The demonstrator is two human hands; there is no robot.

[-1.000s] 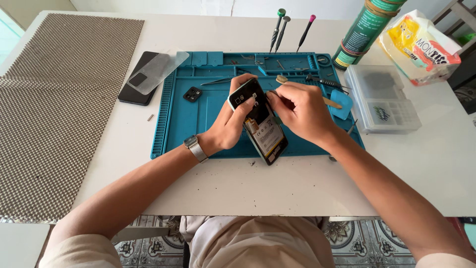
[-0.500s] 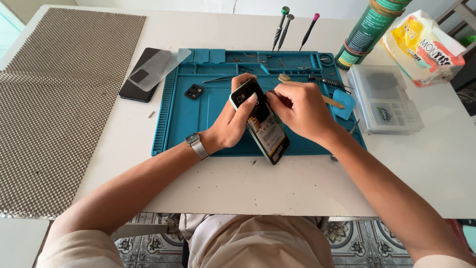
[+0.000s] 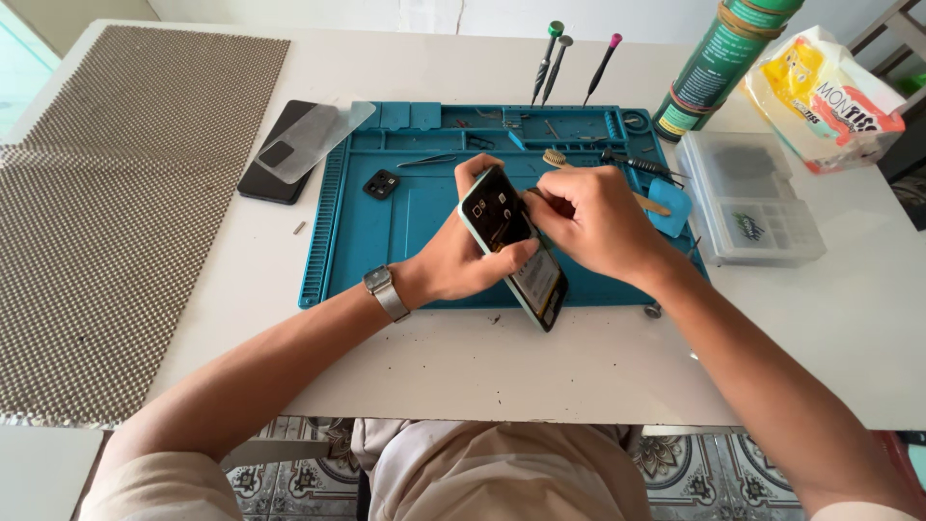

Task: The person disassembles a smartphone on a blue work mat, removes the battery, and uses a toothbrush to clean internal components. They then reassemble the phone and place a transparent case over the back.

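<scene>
My left hand (image 3: 461, 259) grips an opened phone (image 3: 511, 246) with a pale green frame, tilted up on its lower end over the blue repair mat (image 3: 371, 236). My right hand (image 3: 588, 222) is closed at the phone's upper right edge, fingertips pinched against its exposed inside. I cannot tell whether a small tool or part is pinched there. A wristwatch (image 3: 386, 292) sits on my left wrist.
A black phone back with a clear sheet (image 3: 289, 150) lies left of the mat. A small camera cover (image 3: 381, 183), tweezers (image 3: 424, 161) and a brush (image 3: 555, 159) lie on the mat. Three screwdrivers (image 3: 555, 58) stand behind it. Right: a green can (image 3: 719, 63), a clear parts box (image 3: 757, 198), a tissue pack (image 3: 825, 96). A mesh mat (image 3: 116, 203) lies left.
Both hands and the phone hold nearly the same pose; my right fingers have shifted slightly at the phone's upper edge.
</scene>
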